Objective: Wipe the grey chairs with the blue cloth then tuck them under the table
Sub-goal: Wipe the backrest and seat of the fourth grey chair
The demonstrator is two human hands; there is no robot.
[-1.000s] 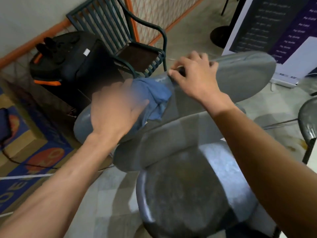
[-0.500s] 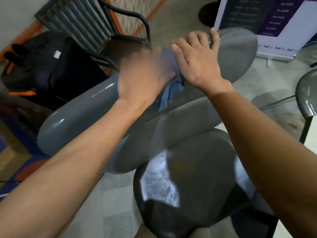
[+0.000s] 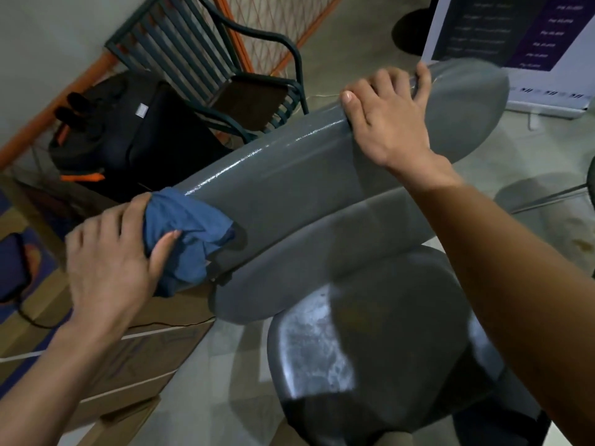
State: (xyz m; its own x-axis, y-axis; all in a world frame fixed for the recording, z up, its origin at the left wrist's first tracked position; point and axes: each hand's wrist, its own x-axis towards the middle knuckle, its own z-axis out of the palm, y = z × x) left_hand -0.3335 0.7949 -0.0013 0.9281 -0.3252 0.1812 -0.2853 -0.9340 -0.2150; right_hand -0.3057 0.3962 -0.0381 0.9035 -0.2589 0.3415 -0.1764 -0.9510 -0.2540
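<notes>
From the head camera, looking down, a smooth grey plastic chair fills the middle. Its long curved top back bar runs from low on the left to high on the right, and it looks shiny and wet. A second grey bar sits just under it. Below that is the round grey seat, with pale patches on it.

The left hand is at the left end of the top bar. Its fingers are curled round a bunched-up soft blue cloth, and the thumb presses into the cloth. The cloth is touching the end of the bar and wraps a little way round it.

The right hand is near the right end of the same bar. Its fingers curl over the top edge and hold the bar. The thumb lies flat on the front of the bar.

Behind the grey chair stands a dark green metal chair with slats. Beside it, to the left, is a big black speaker box with orange handles. An orange rail with netting runs along the wall. At the top right is a white and purple sign with writing; the words are too blurry to read. Flat brown cardboard lies on the floor at the lower left.
</notes>
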